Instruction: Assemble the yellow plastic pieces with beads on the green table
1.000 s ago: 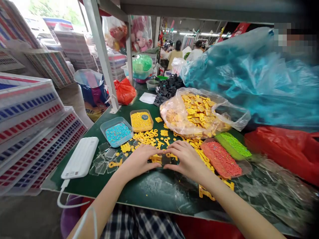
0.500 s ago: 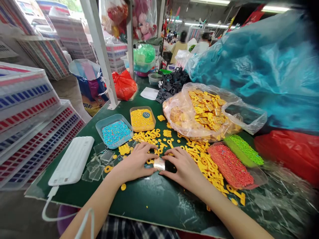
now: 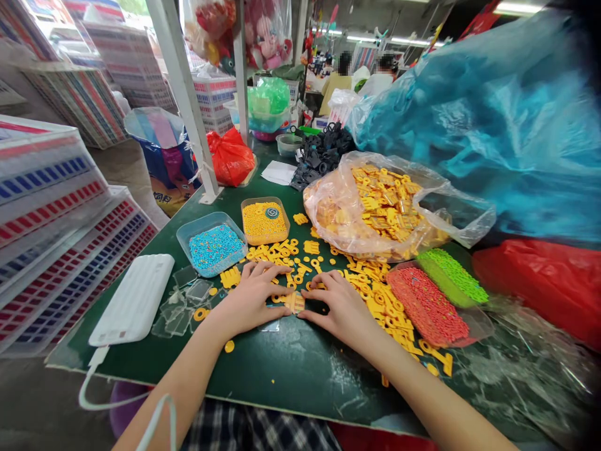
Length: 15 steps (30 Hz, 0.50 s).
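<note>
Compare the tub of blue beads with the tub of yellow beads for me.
The blue-bead tub looks larger than the yellow-bead tub. A round, dark disc lies on the beads in the yellow-bead tub; none shows in the blue-bead tub. Both are open-topped and stand on the green table.

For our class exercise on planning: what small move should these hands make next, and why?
Perhaps press the yellow piece gently inward from both sides: the left hand and right hand flank it, thumbs and forefingers at its opposite edges.
</note>
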Tool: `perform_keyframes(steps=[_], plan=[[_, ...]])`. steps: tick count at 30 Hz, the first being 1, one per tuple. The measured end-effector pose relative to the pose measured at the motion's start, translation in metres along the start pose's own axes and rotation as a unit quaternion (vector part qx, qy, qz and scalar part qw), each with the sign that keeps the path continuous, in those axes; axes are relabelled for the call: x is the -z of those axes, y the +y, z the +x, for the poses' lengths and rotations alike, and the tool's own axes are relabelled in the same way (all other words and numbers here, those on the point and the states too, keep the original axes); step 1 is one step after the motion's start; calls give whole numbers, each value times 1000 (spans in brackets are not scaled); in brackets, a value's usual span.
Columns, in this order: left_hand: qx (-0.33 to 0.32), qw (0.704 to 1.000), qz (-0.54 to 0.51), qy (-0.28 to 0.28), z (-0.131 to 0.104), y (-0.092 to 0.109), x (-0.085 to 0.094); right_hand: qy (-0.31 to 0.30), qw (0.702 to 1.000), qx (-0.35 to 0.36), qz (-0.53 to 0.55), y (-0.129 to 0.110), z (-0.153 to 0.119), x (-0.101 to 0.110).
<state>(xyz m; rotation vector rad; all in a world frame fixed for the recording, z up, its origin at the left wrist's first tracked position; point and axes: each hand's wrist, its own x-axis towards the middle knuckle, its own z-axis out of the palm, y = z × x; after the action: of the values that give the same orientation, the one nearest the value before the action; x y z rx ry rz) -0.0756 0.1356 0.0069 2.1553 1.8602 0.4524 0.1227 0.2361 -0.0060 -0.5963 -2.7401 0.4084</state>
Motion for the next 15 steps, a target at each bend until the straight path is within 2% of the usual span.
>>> perform_keyframes(steps=[6,10,15], plan=[[33,998,29,-43,10,3,4,-36,998,-49,23,1,6,0],[-14,998,37,-44,17,-6,7,-56,996,-64,41,-3,10,4],[-43,999,-14,-14,16,-12,3,-67,994,-66,47,-7,11,7]])
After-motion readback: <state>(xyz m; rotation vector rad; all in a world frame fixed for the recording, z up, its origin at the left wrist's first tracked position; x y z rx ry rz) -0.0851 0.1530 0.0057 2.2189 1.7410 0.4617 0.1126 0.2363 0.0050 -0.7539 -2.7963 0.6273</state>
